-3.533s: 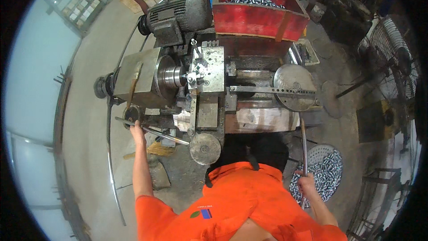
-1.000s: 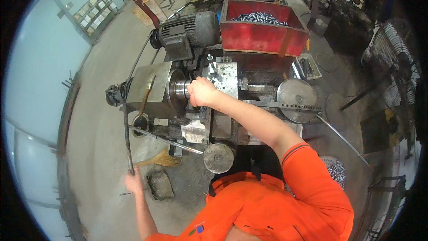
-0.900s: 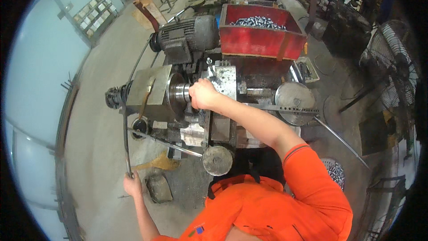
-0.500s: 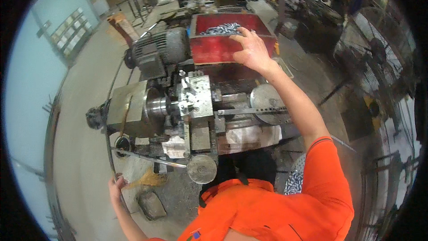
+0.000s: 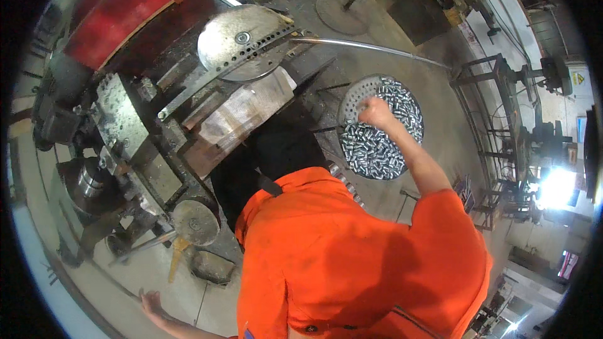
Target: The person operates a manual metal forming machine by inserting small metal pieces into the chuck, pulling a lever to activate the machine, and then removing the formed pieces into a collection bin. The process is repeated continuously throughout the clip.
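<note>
My right hand [image 5: 376, 113] is over a round perforated metal tray [image 5: 353, 95] heaped with small shiny metal cylinders [image 5: 374, 152]. Its fingers are curled closed at the edge of the heap; whatever they hold, if anything, is hidden. Low on the left, my left hand [image 5: 151, 304] is beside the end of a thin dark line, with its fingers looking apart and nothing visible in them. Between my arms and the red box stands a greasy machine with a steel block [image 5: 122, 119], a large round plate [image 5: 217, 43] and a perforated bar [image 5: 207, 78].
The red box [image 5: 135, 19] stands at the far left. A metal rod [image 5: 377, 48] juts right from the machine. A small round disc [image 5: 195, 221] and an open bin [image 5: 212, 266] are near my left arm. Metal racks [image 5: 483, 110] line the right side.
My view has swung right. My right hand has left the red box and come down to the round tray, its fingers now curled. My left hand remains low on the left.
</note>
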Demonstrator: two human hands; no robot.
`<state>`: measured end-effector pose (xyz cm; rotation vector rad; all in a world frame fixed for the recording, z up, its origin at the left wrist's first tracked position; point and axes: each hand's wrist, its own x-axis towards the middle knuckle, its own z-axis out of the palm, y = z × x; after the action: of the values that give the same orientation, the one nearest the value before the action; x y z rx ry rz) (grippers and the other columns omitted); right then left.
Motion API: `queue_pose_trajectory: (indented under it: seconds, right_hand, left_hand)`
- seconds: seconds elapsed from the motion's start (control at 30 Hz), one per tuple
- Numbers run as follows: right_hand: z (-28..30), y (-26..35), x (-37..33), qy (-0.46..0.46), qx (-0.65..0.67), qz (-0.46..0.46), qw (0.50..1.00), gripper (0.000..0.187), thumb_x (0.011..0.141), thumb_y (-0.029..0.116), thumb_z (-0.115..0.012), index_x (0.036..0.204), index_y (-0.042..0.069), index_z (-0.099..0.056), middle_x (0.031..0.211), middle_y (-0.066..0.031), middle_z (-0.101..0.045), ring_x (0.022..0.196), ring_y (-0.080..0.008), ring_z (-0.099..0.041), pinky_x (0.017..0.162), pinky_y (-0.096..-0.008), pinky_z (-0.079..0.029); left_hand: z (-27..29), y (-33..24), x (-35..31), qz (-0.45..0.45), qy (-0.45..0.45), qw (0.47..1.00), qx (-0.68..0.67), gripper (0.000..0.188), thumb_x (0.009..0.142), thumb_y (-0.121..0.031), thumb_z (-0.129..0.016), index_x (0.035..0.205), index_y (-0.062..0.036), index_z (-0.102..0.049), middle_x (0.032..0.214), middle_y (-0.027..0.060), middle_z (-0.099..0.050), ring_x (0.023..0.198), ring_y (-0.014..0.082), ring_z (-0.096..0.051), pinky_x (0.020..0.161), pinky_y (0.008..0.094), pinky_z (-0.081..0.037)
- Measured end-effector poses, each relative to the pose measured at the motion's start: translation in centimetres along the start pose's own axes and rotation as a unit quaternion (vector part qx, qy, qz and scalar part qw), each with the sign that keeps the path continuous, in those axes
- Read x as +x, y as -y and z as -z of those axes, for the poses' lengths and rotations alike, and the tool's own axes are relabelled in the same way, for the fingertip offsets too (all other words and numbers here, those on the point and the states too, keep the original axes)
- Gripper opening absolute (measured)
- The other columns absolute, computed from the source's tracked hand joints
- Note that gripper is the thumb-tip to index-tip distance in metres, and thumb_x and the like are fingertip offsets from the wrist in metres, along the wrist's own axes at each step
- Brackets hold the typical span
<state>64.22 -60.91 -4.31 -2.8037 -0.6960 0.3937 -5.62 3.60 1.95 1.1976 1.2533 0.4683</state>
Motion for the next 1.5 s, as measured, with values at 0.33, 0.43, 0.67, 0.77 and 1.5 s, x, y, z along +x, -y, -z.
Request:
queue_pose_trajectory:
  seconds: [0.33, 0.43, 0.67, 0.77, 1.5]
  right_hand:
    - [-6.7, -0.6, -0.8, 0.154, 0.004, -0.047, 0.987, 0.042, 0.06, 0.016, -0.059, 0.101, 0.008, -0.067, 0.104, -0.0198, -0.06, 0.103, -0.031, -0.057, 0.092, -0.0322, -0.045]
    - [-6.8, -1.2, -0.7, 0.14, 0.018, -0.081, 0.987, 0.039, 0.061, 0.017, -0.059, 0.098, 0.007, -0.068, 0.108, -0.0193, -0.059, 0.103, -0.032, -0.056, 0.093, -0.0342, -0.044]
    - [-9.3, -3.4, 0.3, 0.075, 0.051, -0.029, 0.995, 0.035, 0.057, 0.018, -0.063, 0.089, 0.003, -0.069, 0.115, -0.0186, -0.057, 0.103, -0.0325, -0.057, 0.091, -0.0351, -0.045]
    - [-10.9, -6.1, 1.3, 0.064, 0.039, -0.061, 0.995, 0.032, 0.06, 0.021, -0.064, 0.085, 0.002, -0.07, 0.099, -0.0198, -0.063, 0.096, -0.0335, -0.059, 0.085, -0.0334, -0.047]
    - [-3.1, -2.2, -1.4, -0.062, 0.112, 0.063, 0.99, 0.025, 0.062, 0.011, -0.057, 0.081, 0.001, -0.07, 0.093, -0.0164, -0.065, 0.083, -0.0267, -0.064, 0.076, -0.0315, -0.05]
  left_hand:
    - [-2.0, -0.6, -0.2, 0.029, -0.095, 0.994, -0.044, 0.046, 0.087, -0.026, -0.056, 0.128, -0.0082, -0.045, 0.086, 0.0082, -0.049, 0.085, 0.022, -0.05, 0.085, 0.0431, -0.044]
    - [-2.9, -1.5, -1.5, 0.038, -0.114, 0.993, 0.008, 0.046, 0.086, -0.021, -0.056, 0.128, -0.009, -0.045, 0.09, 0.0083, -0.048, 0.089, 0.0223, -0.048, 0.092, 0.0463, -0.039]
    - [-2.6, -1.3, -1.1, 0.002, -0.091, 0.996, 0.019, 0.05, 0.082, -0.038, -0.066, 0.12, -0.008, -0.054, 0.08, 0.0055, -0.059, 0.072, 0.014, -0.056, 0.073, 0.0276, -0.049]
    - [-3.9, -2.5, -1.5, 0.017, -0.087, 0.996, 0.023, 0.036, 0.085, -0.027, -0.06, 0.113, -0.0057, -0.056, 0.092, 0.0096, -0.06, 0.078, 0.025, -0.059, 0.076, 0.0435, -0.049]
    - [-15.6, -10.5, -9.3, -0.137, -0.203, 0.717, 0.653, 0.046, 0.086, -0.025, -0.059, 0.122, 0.002, -0.05, 0.105, 0.0187, -0.061, 0.097, 0.0313, -0.059, 0.085, 0.0373, -0.045]
